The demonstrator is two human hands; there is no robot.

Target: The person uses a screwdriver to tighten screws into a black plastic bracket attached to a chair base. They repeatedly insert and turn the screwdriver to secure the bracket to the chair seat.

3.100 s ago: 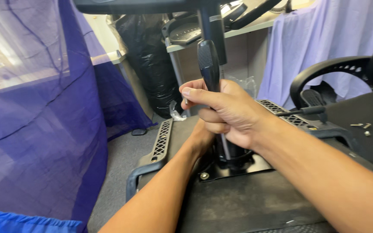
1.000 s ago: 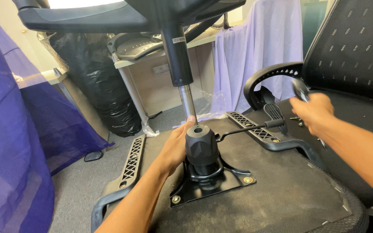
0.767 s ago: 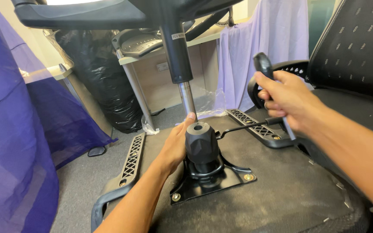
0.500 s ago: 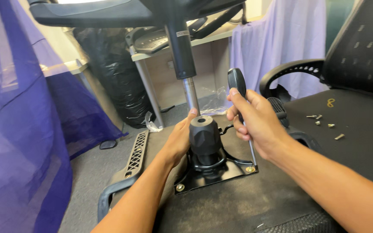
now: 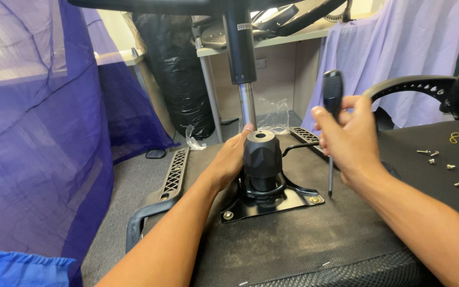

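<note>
Two hands (image 5: 229,162) (image 5: 349,135), one screwdriver (image 5: 331,106), five loose screws (image 5: 442,159) (on seat).

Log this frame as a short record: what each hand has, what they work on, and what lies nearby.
left hand: rests against the black hub on the mount plate
right hand: grips a screwdriver, tip pointing down near the plate
work surface: upturned chair seat
above hub: gas cylinder
loose parts: screws on a second seat at right
surroundings: purple cloth, black bag
</note>
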